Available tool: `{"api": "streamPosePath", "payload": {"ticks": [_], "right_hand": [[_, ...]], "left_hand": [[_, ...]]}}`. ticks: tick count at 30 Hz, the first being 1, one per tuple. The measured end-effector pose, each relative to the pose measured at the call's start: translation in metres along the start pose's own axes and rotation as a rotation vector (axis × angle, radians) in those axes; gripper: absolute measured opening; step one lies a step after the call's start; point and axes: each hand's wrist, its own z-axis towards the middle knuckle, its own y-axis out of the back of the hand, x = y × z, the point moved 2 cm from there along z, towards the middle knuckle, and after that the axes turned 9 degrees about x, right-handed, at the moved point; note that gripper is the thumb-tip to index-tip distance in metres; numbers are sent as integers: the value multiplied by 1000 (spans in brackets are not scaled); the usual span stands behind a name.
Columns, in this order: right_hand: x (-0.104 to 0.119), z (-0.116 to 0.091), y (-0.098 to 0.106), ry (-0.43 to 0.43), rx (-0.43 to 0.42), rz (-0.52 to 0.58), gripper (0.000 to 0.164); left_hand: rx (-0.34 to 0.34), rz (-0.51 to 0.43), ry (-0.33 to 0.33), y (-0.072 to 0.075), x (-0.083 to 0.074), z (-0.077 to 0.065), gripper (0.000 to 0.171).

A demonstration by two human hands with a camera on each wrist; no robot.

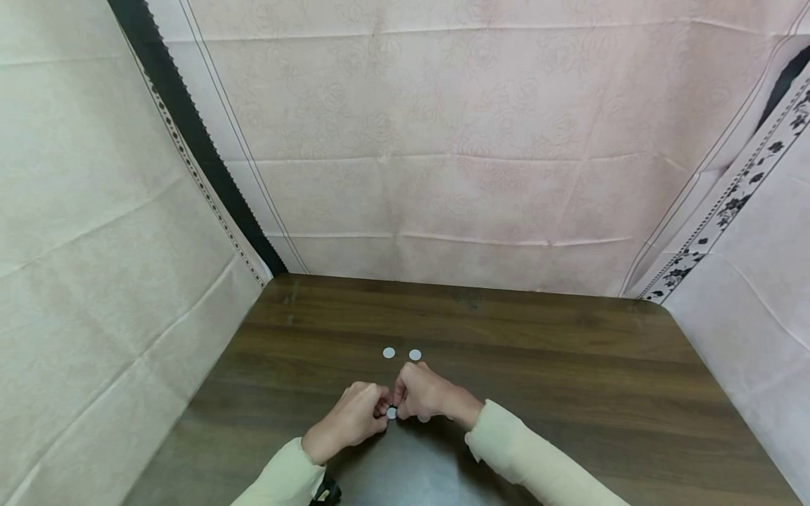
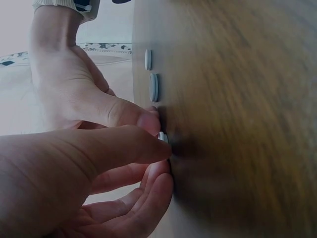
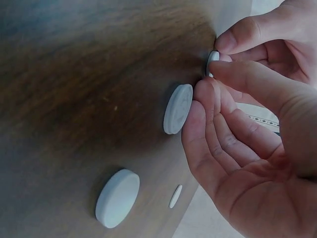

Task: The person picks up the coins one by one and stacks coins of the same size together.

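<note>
Small white round discs lie on the brown wooden table (image 1: 569, 365). My left hand (image 1: 356, 416) and right hand (image 1: 425, 393) meet at one white disc (image 1: 391, 413) low over the tabletop, pinching its edges from either side with thumb and fingers. In the left wrist view, the left thumb partly covers this disc (image 2: 163, 136). Close beside my right fingers, another disc (image 3: 178, 109) shows in the right wrist view; the right hand partly hides it in the head view. Farther off on the table sit two more discs, one left (image 1: 389, 353) and one right (image 1: 415, 355).
A thicker-looking disc (image 3: 117, 198) lies nearer the right wrist camera. Pale patterned cloth (image 1: 474, 140) hangs behind the table, with more cloth on the left side (image 1: 95, 281) and right side (image 1: 759, 281). A dark device (image 1: 325, 490) is at the left sleeve.
</note>
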Motion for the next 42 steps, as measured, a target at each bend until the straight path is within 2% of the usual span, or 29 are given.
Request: {"api": "streamPosePath", "payload": {"ticks": [23,31,42], "right_hand": [[-2,1,2,21,17,-32,18],[-2,0,2,21,19,12,16],[-5,1,2,9,28,1,15]], "left_hand": [[8,14,-8,1,-3,-1,18],[10,8,-12,1,-3,-1,19],[-6,18,-32,0,-2,0,19]]}}
